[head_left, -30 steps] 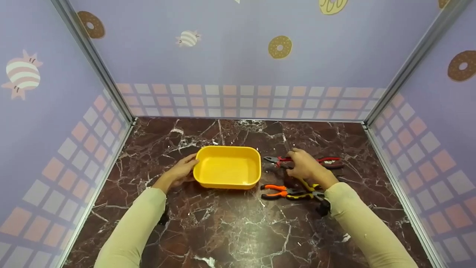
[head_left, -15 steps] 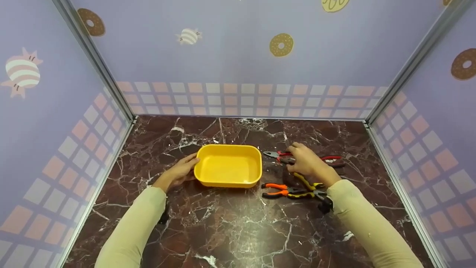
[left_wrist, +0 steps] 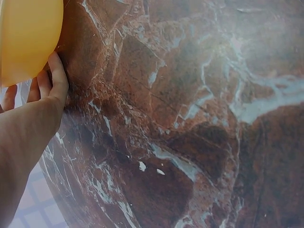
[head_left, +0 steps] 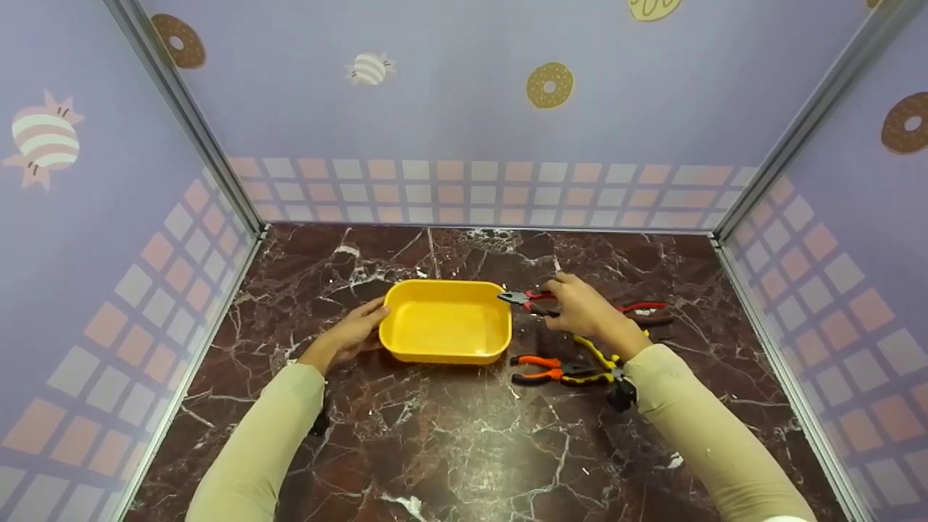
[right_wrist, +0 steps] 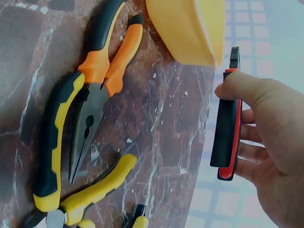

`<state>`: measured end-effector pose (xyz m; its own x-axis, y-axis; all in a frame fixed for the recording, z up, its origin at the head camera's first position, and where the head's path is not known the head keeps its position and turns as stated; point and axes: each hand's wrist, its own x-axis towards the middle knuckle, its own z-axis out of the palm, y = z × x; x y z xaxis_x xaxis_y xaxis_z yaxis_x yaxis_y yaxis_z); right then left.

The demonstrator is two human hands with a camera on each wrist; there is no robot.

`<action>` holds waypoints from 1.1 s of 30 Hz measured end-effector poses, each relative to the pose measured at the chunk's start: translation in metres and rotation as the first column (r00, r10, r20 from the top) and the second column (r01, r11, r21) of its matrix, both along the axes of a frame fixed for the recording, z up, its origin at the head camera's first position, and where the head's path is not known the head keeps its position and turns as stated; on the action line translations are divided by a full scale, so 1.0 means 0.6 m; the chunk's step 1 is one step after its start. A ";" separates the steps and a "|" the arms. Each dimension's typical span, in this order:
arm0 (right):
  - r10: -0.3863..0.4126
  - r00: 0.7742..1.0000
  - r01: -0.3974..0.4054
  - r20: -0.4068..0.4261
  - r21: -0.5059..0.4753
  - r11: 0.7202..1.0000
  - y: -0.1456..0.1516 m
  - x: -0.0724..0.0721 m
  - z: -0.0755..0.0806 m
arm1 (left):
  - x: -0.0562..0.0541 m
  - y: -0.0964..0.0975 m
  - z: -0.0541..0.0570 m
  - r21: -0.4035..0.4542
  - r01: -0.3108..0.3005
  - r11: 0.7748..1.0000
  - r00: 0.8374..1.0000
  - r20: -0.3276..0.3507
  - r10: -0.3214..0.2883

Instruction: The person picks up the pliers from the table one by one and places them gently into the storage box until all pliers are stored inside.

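Observation:
In the head view my left hand [head_left: 354, 332] grips the left side of an empty yellow plastic basin [head_left: 446, 359], thumb at the rim. The left wrist view shows its fingers against the basin's outer wall. My right hand [head_left: 580, 308] holds combination pliers [head_left: 516, 298] with red and black handles. Their metal nose points left and overlaps the basin's right rim in the head view. In the right wrist view, thumb and fingers squeeze the pliers' handles [right_wrist: 227, 128] together, raised off the table.
Long-nose pliers with orange and black handles [head_left: 536, 378] lie right of the basin, beside yellow and black pliers [head_left: 596, 352]. Further right are red and dark handles [head_left: 641, 307] of another tool. Patterned panels [head_left: 464, 109] enclose the dark marble-look table [head_left: 435, 449] at back and sides.
My right hand has lifted the red and black pliers and moved them left toward the basin's rim. The left hand and basin have stayed in place.

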<state>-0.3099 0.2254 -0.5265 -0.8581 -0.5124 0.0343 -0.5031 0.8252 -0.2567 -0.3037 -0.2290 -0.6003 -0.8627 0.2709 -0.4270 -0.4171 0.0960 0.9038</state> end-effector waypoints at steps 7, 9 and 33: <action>0.018 1.000 -0.018 -0.010 -0.003 1.000 -0.017 -0.001 0.001 | -0.001 0.002 0.001 -0.014 0.003 1.000 1.000 -0.005 -0.003; 0.018 1.000 -0.018 -0.007 -0.010 1.000 -0.020 -0.001 0.002 | -0.001 0.003 0.001 -0.011 0.003 1.000 1.000 -0.009 -0.003; 0.064 0.996 -0.067 -0.057 -0.057 0.996 -0.043 -0.002 0.008 | 0.003 0.001 0.002 0.005 0.032 0.999 0.999 -0.011 -0.032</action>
